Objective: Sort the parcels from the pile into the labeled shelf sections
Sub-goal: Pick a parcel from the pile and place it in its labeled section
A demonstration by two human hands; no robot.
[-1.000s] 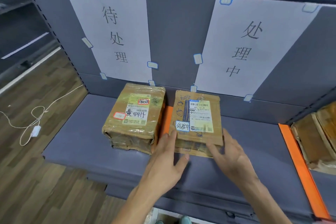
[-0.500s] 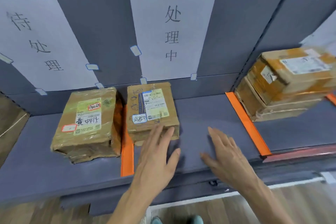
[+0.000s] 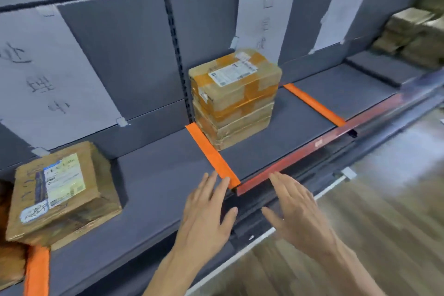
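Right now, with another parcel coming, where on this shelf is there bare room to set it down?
Bare shelf lies between the single parcel and the near orange strip. More lies right of the two-parcel stack, up to the far orange strip, and beyond it. Crowded: the pile at far right.

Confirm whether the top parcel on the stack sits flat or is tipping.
Flat: the top parcel lies level on the lower parcel, label up, edges roughly aligned.

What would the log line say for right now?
left hand: open, empty | right hand: open, empty | flat parcel: on shelf, far left | parcel stack: just right of orange strip
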